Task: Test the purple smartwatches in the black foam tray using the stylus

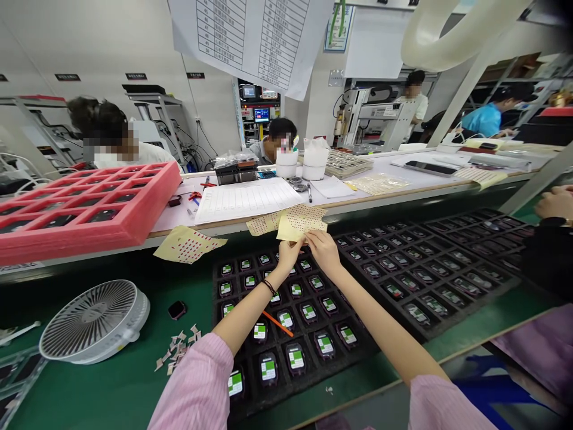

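My left hand (pixel 289 257) and my right hand (pixel 324 254) meet at the lower edge of a yellow sheet (pixel 295 224) dotted with small dark stickers. Both hands are closed, with the fingertips pinched at the sheet's edge. Whether a loose sticker is between them is too small to tell. Below my forearms lies a black foam tray (pixel 282 346) of smartwatch-like devices, such as one watch (pixel 296 358) with a green and white screen. An orange stick (pixel 278 323) rests across the tray.
A second black tray (pixel 403 269) of devices lies to the right, near another person's hand (pixel 555 202). On the left are a white fan (pixel 96 319), a single watch (pixel 177 309) and small pinkish pieces (pixel 179 349). A pink foam tray (pixel 147 209) sits on the shelf above.
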Demonstrator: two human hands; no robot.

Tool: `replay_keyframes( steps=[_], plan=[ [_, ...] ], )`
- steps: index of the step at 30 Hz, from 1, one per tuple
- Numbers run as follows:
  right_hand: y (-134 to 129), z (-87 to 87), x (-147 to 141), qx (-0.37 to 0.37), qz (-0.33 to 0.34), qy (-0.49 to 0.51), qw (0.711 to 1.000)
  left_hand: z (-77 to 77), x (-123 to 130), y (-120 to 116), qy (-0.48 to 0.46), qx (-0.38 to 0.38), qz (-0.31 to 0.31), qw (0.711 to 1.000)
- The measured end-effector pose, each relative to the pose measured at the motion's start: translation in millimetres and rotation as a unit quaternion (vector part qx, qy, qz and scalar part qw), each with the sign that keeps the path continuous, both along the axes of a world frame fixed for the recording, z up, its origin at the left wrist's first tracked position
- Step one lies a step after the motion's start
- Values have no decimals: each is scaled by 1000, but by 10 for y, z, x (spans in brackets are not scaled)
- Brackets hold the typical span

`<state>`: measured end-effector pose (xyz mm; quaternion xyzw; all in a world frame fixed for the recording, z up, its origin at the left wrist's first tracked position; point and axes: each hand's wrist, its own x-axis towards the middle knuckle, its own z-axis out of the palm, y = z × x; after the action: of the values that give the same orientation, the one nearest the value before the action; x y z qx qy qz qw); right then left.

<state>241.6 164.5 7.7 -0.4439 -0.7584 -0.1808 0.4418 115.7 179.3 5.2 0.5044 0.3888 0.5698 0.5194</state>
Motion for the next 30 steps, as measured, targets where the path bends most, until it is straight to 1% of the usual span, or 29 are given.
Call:
replay_keyframes(
  steps=[11,18,22,25,27,29,30],
  plan=[
    [-11,68,1,4,-17,-52,998,-37,49,-6,43,36,15,998],
    [-32,111,-18,-1,-18,-74,997,-61,25,-13,103,55,31,993],
    [-16,142,-36,0,-17,-72,997,-32,-3,-21,143,54,37,988],
    [7,173,-41,5,-16,-60,998,12,-2,-39,175,44,16,983],
    [-5,199,-41,11,-14,-48,999,37,-28,-87,201,34,-13,979],
    [-66,227,-44,17,-9,-34,999,49,-127,-184,234,24,-51,971],
    [-118,241,-47,20,-4,-28,999,50,-219,-253,254,20,-70,964]
  ],
)
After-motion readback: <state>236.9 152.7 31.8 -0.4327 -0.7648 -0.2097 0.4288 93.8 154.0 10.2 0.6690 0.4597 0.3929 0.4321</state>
